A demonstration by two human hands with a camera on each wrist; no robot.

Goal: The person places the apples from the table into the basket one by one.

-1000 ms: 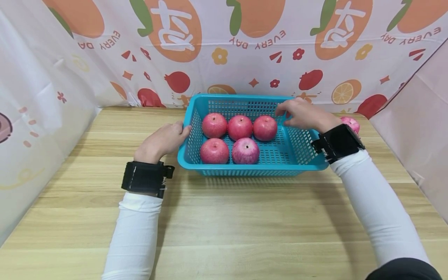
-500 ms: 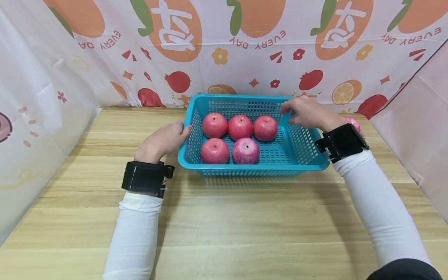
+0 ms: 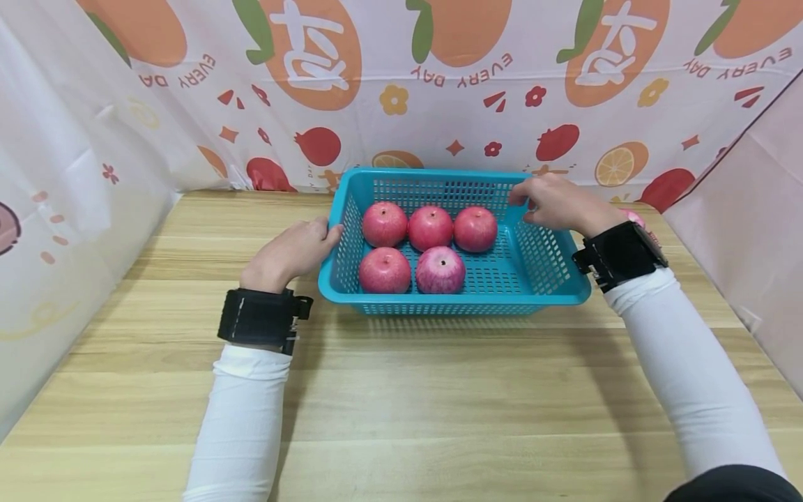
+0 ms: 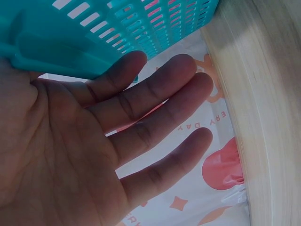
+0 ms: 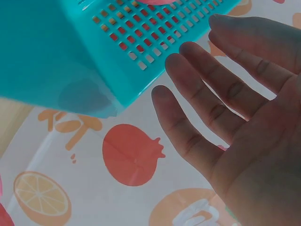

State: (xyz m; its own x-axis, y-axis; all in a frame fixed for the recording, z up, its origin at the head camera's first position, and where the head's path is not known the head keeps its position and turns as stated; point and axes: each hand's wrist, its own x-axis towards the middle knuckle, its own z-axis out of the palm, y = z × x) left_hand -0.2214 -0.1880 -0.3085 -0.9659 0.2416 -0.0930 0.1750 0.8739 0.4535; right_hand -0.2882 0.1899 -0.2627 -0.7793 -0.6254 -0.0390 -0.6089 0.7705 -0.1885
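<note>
A blue plastic basket [image 3: 452, 300] with pierced walls holds several red apples. Three stand along the back, the rightmost being this apple [image 3: 475, 229]; in front are a smooth red apple [image 3: 385, 270] and a paler, streaked one [image 3: 440, 270]. My left hand [image 3: 291, 251] rests at the basket's left end, thumb over the rim. Its fingers [image 4: 162, 108] extend loosely under the rim in the left wrist view. Over the back right corner hovers my right hand [image 3: 558, 204], with nothing in it. In the right wrist view its fingers [image 5: 216, 110] are spread and nearly straight.
Beyond the basket's right end, a pink apple [image 3: 633, 217] lies on the wooden table [image 3: 477, 390], mostly hidden behind my right wrist. A fruit-printed curtain [image 3: 433, 104] hangs close behind the basket, and curtain sides stand left and right.
My right hand has drifted a little to the right, away from the back-row apples, and its wrist covers more of the apple on the table. Left hand, basket and apples inside look unmoved.
</note>
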